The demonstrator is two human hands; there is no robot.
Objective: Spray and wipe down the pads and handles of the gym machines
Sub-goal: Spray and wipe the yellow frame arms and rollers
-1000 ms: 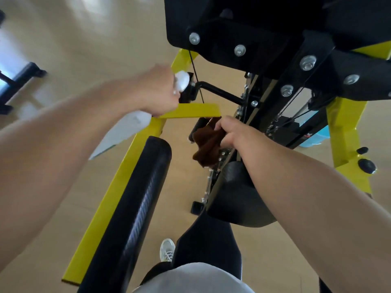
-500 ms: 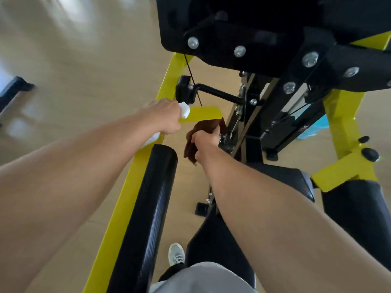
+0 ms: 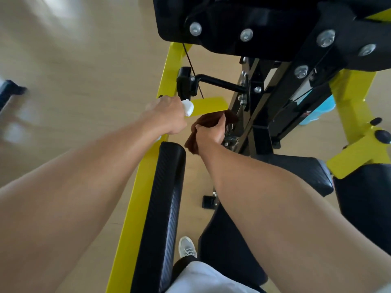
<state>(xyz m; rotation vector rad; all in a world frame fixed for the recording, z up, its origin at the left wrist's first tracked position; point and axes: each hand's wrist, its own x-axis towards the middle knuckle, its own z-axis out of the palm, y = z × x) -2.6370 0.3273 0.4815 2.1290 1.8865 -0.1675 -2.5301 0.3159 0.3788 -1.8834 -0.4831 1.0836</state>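
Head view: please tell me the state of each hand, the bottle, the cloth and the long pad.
Left hand: fingers curled round the spray bottle.
Spray bottle: held, only its white head shows.
Right hand: gripping the brown cloth.
Brown cloth: bunched, held beside the machine's metal parts.
Long black pad: untouched by either hand.

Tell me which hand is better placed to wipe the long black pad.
Probably the right hand: it grips the brown cloth just above the long black textured pad, while the left hand holds the white spray bottle.

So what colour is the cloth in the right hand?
Dark brown cloth, clearest in the head view.
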